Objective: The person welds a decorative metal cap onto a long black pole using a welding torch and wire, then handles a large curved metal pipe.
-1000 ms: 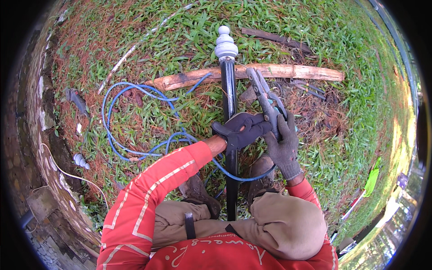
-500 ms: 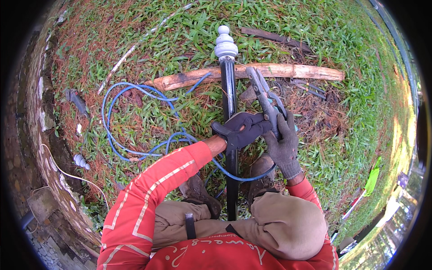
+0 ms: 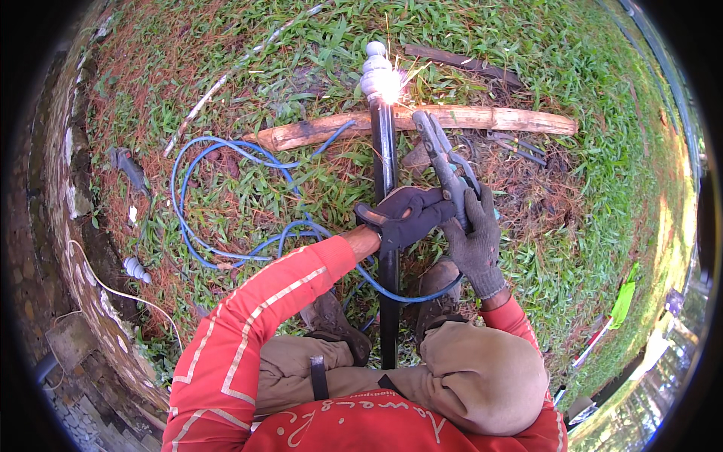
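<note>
A black metal post [image 3: 383,158] lies on the grass between my boots, with a grey turned finial [image 3: 375,66] at its far end. Bright light and sparks flare where finial and post meet. In my grey-gloved right hand [image 3: 476,245] is a welding electrode holder [image 3: 440,158], its jaws pointing away from me toward the flare. The thin electrode itself is hard to make out. My black-gloved left hand [image 3: 410,216] lies across the post, its fingers closed against the holder's left side. A blue cable [image 3: 422,300] loops below my hands.
Under the post's far part runs a split wooden log [image 3: 316,131]. Coiled blue cable [image 3: 181,203] spreads over the grass at left, near another grey finial [image 3: 135,270] and a dark clamp-like tool [image 3: 129,169]. Thin dark rods [image 3: 520,148] lie right of the holder.
A bright welding arc with sparks has appeared at the finial's base. The holder's tip has dipped very slightly; both hands stay almost in place.
</note>
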`<state>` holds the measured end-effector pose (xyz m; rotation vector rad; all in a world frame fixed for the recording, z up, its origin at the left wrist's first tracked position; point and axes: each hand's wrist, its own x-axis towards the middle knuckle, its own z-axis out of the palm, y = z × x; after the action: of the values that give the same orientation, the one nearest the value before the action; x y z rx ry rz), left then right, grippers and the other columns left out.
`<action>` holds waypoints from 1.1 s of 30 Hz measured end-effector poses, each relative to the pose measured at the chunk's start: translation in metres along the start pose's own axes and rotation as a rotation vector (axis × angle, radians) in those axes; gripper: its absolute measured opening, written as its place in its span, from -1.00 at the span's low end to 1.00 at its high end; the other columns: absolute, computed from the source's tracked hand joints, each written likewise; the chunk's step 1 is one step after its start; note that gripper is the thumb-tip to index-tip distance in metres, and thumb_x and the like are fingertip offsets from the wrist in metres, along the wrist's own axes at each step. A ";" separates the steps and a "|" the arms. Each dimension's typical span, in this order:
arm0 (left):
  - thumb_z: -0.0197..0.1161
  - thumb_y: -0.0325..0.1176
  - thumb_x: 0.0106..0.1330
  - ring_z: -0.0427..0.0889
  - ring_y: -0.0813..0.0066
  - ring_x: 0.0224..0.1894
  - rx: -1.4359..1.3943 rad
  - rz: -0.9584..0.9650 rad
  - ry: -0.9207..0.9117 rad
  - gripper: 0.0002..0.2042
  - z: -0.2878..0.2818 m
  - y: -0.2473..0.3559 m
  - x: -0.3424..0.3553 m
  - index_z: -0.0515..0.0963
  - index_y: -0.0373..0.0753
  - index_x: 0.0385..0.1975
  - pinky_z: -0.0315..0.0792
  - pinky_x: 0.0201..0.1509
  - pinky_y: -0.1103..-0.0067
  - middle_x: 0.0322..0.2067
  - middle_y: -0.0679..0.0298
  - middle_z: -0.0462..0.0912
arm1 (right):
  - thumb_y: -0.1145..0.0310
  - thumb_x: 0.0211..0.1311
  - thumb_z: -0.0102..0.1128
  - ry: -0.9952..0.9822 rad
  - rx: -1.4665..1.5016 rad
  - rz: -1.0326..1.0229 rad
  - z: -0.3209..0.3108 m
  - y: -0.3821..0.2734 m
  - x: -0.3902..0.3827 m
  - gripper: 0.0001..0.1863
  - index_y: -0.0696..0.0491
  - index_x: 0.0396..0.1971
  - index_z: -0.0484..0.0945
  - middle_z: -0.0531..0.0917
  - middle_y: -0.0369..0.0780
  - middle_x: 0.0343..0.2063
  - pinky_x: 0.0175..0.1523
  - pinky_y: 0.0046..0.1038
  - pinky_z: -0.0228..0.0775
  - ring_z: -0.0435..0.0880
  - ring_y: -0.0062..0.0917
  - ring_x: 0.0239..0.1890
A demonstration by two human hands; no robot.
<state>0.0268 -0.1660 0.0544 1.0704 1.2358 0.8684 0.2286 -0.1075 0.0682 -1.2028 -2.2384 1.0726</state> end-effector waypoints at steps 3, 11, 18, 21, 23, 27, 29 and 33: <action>0.24 -0.13 0.69 0.76 0.49 -0.01 0.042 -0.054 -0.018 -0.61 -0.002 -0.004 0.001 0.68 -0.20 0.33 0.62 0.19 0.39 -0.02 0.13 0.87 | 0.46 0.19 0.39 0.000 0.020 -0.006 0.002 -0.002 0.001 -0.36 0.22 0.33 0.55 0.47 0.16 0.33 0.13 -0.07 0.68 0.73 0.17 0.16; 0.24 -0.16 0.69 0.80 0.45 0.07 -0.128 0.153 0.105 -0.65 0.010 -0.039 0.003 0.71 -0.24 0.24 0.63 0.24 0.36 -0.01 0.15 0.87 | 0.48 0.19 0.38 -0.030 0.014 0.015 -0.002 -0.008 0.004 -0.37 0.24 0.31 0.55 0.47 0.15 0.32 0.15 -0.08 0.67 0.73 0.14 0.16; 0.26 -0.15 0.69 0.78 0.48 0.14 0.011 0.028 -0.023 -0.60 -0.003 -0.002 0.002 0.67 -0.22 0.35 0.63 0.31 0.37 0.09 0.13 0.87 | 0.43 0.19 0.43 0.049 0.011 0.003 -0.001 0.006 -0.006 -0.31 0.22 0.37 0.55 0.45 0.16 0.41 0.24 -0.08 0.66 0.72 0.16 0.24; 0.27 -0.14 0.69 0.78 0.49 0.13 0.047 -0.004 -0.049 -0.60 -0.005 -0.004 0.003 0.68 -0.22 0.34 0.63 0.31 0.37 0.09 0.14 0.87 | 0.42 0.19 0.45 -0.007 0.021 0.061 0.001 0.007 -0.005 -0.29 0.21 0.39 0.54 0.44 0.19 0.44 0.26 -0.07 0.65 0.70 0.17 0.26; 0.27 -0.13 0.68 0.78 0.50 0.12 0.035 0.011 -0.040 -0.61 -0.005 -0.004 0.003 0.69 -0.23 0.31 0.63 0.30 0.37 0.09 0.14 0.87 | 0.42 0.19 0.45 -0.012 0.018 0.063 0.002 0.009 -0.005 -0.28 0.21 0.40 0.54 0.44 0.20 0.44 0.27 -0.07 0.64 0.70 0.18 0.28; 0.27 -0.13 0.68 0.79 0.47 0.09 0.068 0.056 -0.025 -0.62 -0.002 -0.012 0.006 0.70 -0.21 0.29 0.63 0.29 0.36 0.07 0.15 0.87 | 0.42 0.19 0.45 0.013 0.005 0.028 0.003 0.015 -0.005 -0.30 0.21 0.38 0.55 0.44 0.21 0.43 0.28 -0.06 0.63 0.68 0.19 0.28; 0.27 -0.12 0.68 0.80 0.43 0.06 0.063 0.068 -0.028 -0.63 -0.003 -0.010 0.006 0.71 -0.19 0.28 0.64 0.26 0.35 0.04 0.15 0.87 | 0.41 0.19 0.45 0.010 0.005 0.031 0.004 0.015 -0.005 -0.30 0.21 0.37 0.55 0.45 0.21 0.42 0.28 -0.06 0.63 0.68 0.19 0.28; 0.28 -0.11 0.67 0.81 0.40 0.05 0.086 0.043 -0.036 -0.63 -0.004 -0.004 0.005 0.71 -0.18 0.28 0.64 0.25 0.34 0.03 0.15 0.87 | 0.42 0.19 0.45 -0.013 -0.019 0.058 0.001 0.009 -0.002 -0.31 0.22 0.37 0.55 0.47 0.19 0.39 0.26 -0.08 0.63 0.69 0.16 0.26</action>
<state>0.0229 -0.1618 0.0490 1.1802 1.2339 0.8311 0.2341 -0.1064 0.0604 -1.2796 -2.2408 1.0854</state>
